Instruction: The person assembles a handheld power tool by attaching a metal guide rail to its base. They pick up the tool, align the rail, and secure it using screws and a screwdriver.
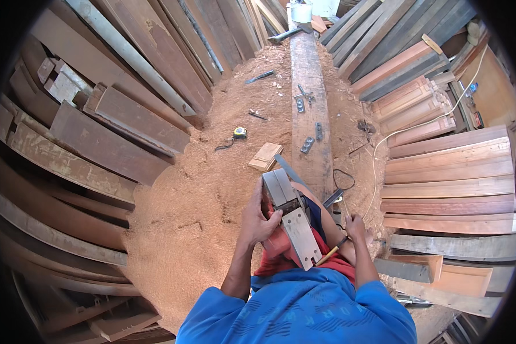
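My left hand is closed around a red electric planer, which rests on my lap with its metal sole facing up. The thumb lies near the dark gap in the middle of the sole. To the right, my right hand is closed beside my leg, near a thin pale stick-like piece; what its fingers hold is too small to tell. Close by lies a dark tool with a whitish end. A yellow-handled tool rests against my leg, right of the planer.
A long worn plank runs ahead over shavings, with small metal parts on it. On the shavings lie a tape measure, a wood block and a chisel-like tool. A pale cable curves at right. Boards line both sides.
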A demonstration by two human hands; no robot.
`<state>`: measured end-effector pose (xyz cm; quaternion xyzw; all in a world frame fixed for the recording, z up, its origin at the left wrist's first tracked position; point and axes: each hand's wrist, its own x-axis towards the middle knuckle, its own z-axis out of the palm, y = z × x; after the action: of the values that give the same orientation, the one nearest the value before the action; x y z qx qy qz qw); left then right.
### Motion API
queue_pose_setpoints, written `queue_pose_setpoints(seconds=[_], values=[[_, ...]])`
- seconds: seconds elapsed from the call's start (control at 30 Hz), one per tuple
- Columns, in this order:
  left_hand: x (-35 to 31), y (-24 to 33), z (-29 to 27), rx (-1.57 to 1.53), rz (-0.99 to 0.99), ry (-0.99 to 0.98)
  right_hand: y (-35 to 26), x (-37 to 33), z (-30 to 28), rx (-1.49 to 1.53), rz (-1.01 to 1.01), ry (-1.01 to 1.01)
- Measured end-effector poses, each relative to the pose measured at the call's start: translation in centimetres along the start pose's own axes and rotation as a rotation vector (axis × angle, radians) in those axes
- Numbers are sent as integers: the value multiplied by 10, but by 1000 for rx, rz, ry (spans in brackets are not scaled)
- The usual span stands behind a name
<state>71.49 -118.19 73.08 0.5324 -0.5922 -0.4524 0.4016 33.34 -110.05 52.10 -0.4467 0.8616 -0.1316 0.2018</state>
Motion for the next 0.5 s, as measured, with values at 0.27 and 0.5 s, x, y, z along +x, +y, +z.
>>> queue_pose_setpoints(seconds=[0.27, 0.5], values=[[3, 4, 3, 10, 4, -1, -22, -49, -26, -11, -67, -244], [5, -12, 8, -156, 87, -24, -52, -48, -57, -401, -350, -518]])
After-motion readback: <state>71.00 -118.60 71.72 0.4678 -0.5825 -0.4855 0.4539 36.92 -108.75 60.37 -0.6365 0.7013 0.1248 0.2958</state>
